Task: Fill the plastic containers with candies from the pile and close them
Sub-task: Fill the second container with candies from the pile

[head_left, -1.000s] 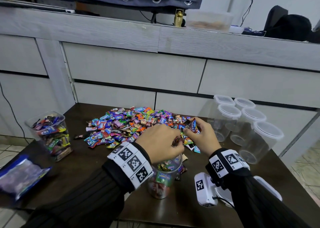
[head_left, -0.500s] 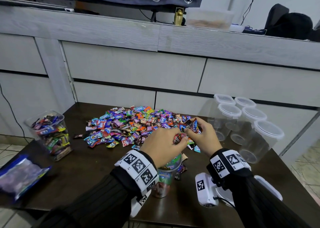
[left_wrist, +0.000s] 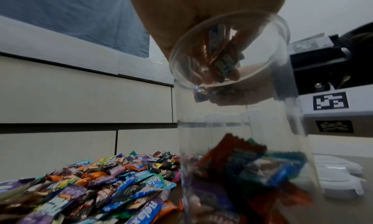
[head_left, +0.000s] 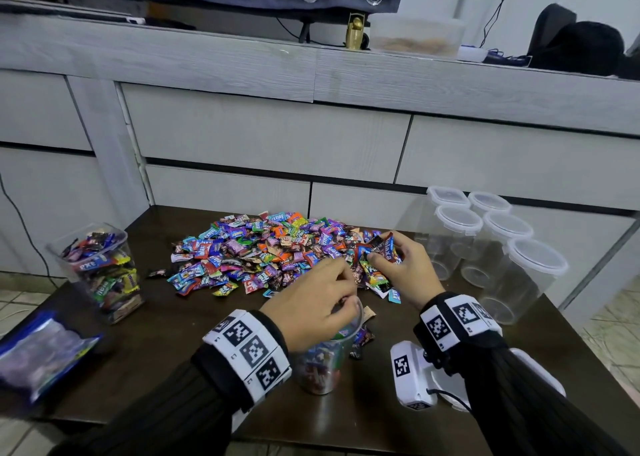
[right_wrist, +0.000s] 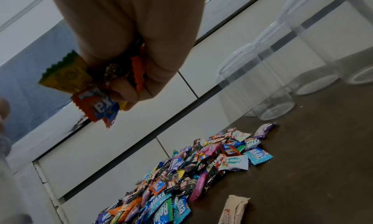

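Down at the near edge of the dark table [head_left: 166,358], the left hand [head_left: 311,303] is hovering over the mouth of an open plastic container [head_left: 325,362], its fingers [left_wrist: 226,67] curling round a few wrapped candies [left_wrist: 222,58] held just inside the rim. That container is standing upright and is already holding a layer of candies in its lower part. The right hand [head_left: 401,265] is sitting just beyond and to the right of it, at the near right edge of the candy pile [head_left: 263,251], with its fingers [right_wrist: 125,90] bunching together and gripping a small clutch of wrappers [right_wrist: 84,83], yellow, orange and blue among them. The pile is spreading across the middle of the table, and a few loose candies are lying beside the open container. On the far right, five clear empty containers [head_left: 485,247] are standing close together with their lids on. At the left edge, a square container [head_left: 100,268] is sitting full of candies, with no lid showing on it, and a blue plastic bag [head_left: 41,355] is lying near it at the table's corner. A white lid [left_wrist: 339,184] is lying flat on the table to the right of the open container. Both wrists are wearing white bands with black square markers [head_left: 249,348].
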`<state>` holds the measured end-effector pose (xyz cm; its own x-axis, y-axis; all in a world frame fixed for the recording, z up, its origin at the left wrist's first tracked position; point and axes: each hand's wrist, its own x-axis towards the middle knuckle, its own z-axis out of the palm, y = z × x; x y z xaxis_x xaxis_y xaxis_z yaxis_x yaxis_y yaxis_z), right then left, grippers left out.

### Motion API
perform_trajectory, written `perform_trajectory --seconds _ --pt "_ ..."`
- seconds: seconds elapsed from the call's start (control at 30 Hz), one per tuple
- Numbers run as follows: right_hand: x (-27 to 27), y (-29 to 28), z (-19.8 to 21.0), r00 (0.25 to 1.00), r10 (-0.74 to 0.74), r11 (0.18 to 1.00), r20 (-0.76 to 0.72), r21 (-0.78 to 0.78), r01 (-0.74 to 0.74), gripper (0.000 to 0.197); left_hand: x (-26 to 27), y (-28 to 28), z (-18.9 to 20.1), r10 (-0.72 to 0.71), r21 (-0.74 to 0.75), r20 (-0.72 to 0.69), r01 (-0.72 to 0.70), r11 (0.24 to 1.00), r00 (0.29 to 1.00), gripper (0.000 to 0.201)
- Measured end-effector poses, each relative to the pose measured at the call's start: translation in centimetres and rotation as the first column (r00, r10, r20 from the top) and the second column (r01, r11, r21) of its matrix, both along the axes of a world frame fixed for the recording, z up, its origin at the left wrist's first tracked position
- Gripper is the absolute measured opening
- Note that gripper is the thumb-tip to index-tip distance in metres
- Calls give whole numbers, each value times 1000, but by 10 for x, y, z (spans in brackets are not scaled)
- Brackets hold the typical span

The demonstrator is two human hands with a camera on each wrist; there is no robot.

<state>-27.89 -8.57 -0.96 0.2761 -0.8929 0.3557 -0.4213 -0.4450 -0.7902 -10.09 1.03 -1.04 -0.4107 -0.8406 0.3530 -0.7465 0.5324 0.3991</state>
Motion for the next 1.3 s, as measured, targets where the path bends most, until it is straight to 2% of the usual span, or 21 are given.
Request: perform_trajectory --seconds 0.1,0.17,0.23,0.3,0.4,0.47,0.57,0.67,0.8,0.97,1.03,1.3 --pt "2 1 0 1000 3 1000 -11 -2 -3 16 0 1 0 25 -11 120 -24 1000 992 31" --pt "3 2 0 1000 7 1000 -9 11 -7 17 1 0 2 40 12 131 -42 999 991 31" --pt "3 2 0 1000 11 1000 5 14 -11 17 2 1 4 22 68 66 -26 997 998 28" --pt "2 3 3 1000 10 1000 14 -1 -10 16 7 2 2 32 153 -64 -22 988 997 32" --pt "4 6 11 999 35 999 24 -15 -34 14 18 8 -8 101 289 -274 -18 957 956 61" --pt "8 9 17 997 62 998 47 -26 -60 12 26 11 -16 137 340 -355 -10 941 925 85" --pt "18 17 22 990 138 988 27 -81 -135 17 34 12 -25 163 390 -409 11 921 898 113" --pt "30 31 18 976 196 966 -94 -154 -209 18 37 8 -31 188 441 -399 8 898 897 132" --pt "40 44 11 938 286 927 -197 -190 -322 20 37 5 -31 177 445 -371 8 895 912 124" --pt "46 53 6 917 312 895 -249 -248 -372 16 37 4 -28 165 420 -427 33 907 889 92" --pt "48 57 5 909 327 886 -261 -251 -390 17 38 3 -28 180 421 -440 25 907 880 85" --pt "50 63 6 866 391 862 -312 -207 -463 20 37 6 -27 187 403 -450 11 915 873 84"
